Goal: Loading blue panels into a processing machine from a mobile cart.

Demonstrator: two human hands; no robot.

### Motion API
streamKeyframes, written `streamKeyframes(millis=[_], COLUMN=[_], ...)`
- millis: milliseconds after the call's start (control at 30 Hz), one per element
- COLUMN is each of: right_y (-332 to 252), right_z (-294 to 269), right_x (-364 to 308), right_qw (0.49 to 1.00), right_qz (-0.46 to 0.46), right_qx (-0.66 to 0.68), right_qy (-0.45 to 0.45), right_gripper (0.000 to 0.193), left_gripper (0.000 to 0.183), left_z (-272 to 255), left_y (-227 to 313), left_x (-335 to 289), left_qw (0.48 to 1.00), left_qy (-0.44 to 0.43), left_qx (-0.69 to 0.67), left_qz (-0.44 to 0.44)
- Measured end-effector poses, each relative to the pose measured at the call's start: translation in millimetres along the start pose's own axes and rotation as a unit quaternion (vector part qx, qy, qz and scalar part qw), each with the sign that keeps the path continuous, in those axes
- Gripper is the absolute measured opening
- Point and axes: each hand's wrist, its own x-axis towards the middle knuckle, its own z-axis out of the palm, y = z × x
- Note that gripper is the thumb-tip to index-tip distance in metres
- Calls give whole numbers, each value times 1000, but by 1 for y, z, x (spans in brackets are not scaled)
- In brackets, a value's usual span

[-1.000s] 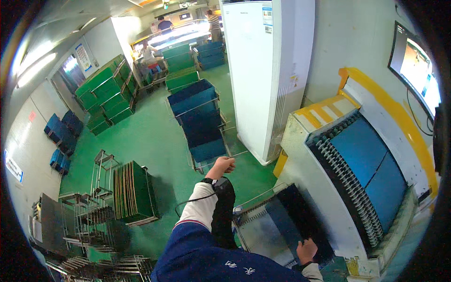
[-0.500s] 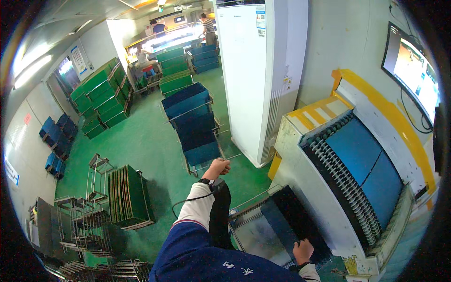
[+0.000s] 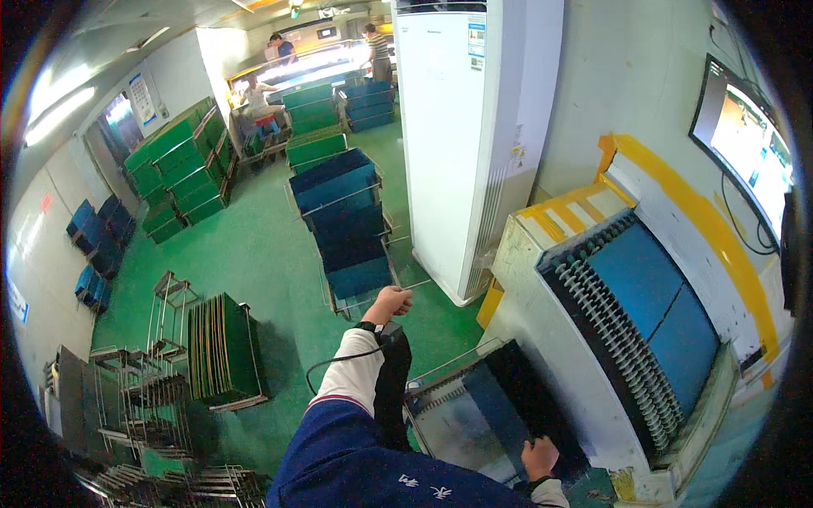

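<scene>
My left hand [image 3: 389, 306] is out in front, its fingers curled into a fist beside the near end of a wire rack of dark blue boards [image 3: 358, 268]. A thin metal rod shows just past the knuckles; whether the fist grips it I cannot tell. Low on the right, my right hand [image 3: 539, 458] is closed at the near edge of a dark blue board [image 3: 501, 405]. That board leans in a metal-framed rack [image 3: 461, 423], against a stack of darker boards [image 3: 542, 394]. The fingertips on the board are partly hidden.
On the right stands a roller machine [image 3: 622, 347] with blue boards [image 3: 635, 262] on it. A tall white cabinet unit [image 3: 445, 152] rises ahead. Green board stacks [image 3: 224, 351], empty metal racks [image 3: 144, 394] and a screen [image 3: 745, 140] surround me. Several people work at the far bench.
The view has shifted slightly. Both hands keep nearly the same pose, and the blue board at my right hand stays in the rack.
</scene>
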Motion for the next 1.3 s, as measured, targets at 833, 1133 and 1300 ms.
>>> streamKeyframes(millis=[833, 1133, 1300], right_y=[-5, -3, -7], right_z=[-1, 1, -3], right_x=[-1, -2, -1], right_qw=[1000, 1000, 1000], right_qz=[-7, 6, 6], right_qx=[0, 0, -14], right_qy=[7, 15, -4], right_gripper=[30, 28, 29], left_gripper=[27, 29, 30], left_z=[1, -1, -5], left_y=[1, 1, 1], left_x=[6, 2, 1], left_qw=[1000, 999, 999], left_qy=[29, 29, 38], left_qx=[9, 22, 26], left_qz=[1, 0, -4])
